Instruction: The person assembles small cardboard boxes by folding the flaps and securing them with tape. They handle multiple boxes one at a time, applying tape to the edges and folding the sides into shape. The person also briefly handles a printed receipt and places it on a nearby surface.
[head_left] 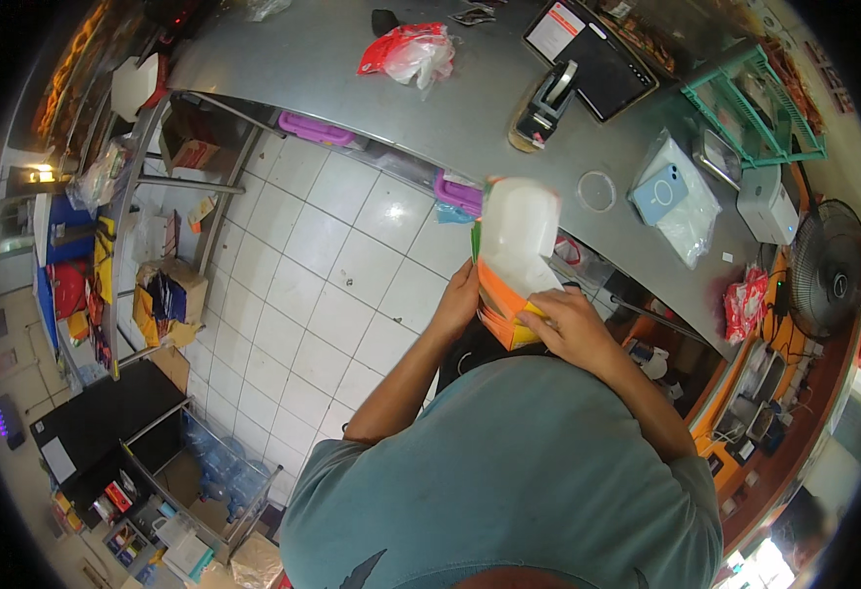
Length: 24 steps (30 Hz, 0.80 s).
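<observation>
Between my hands is a small cardboard food box, white inside with orange, green and yellow on its outer sides. Its lid stands raised, away from me. My left hand grips the box's left side, fingers partly hidden behind the cardboard. On the right side, my right hand is closed on the box's near edge, by an orange and yellow flap. The box is held in front of my body, close to the near edge of the metal counter.
On the steel counter lie a red and white plastic bag, a tape dispenser, a tablet and a light blue phone on clear plastic. A green rack and a black fan stand right. Purple-handled bins sit below the counter.
</observation>
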Available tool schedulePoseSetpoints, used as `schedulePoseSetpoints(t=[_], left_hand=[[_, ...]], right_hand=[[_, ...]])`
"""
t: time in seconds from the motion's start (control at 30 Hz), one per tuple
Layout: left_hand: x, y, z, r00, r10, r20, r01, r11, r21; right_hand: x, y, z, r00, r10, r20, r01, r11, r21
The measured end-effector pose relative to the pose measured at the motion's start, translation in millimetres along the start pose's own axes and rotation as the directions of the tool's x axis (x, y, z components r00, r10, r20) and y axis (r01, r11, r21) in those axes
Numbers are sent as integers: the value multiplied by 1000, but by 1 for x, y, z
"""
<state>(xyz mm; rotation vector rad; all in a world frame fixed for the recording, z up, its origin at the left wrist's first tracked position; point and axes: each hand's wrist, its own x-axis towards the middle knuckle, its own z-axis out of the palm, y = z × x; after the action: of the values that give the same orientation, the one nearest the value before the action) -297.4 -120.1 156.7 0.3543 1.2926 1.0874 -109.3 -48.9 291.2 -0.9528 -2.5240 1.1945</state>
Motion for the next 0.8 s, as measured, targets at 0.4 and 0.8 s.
schedulePoseSetpoints(t=[0.4,0.8], left_hand=[[-41,-4,-26,976,45,-215,-50,999,-19],[-36,-20,5,997,30,-68,-32,999,-33]], right_hand=[[21,-17,8,910,-43,412,99,988,-116],[1,10,0,896,-111,429,148,988,-53]])
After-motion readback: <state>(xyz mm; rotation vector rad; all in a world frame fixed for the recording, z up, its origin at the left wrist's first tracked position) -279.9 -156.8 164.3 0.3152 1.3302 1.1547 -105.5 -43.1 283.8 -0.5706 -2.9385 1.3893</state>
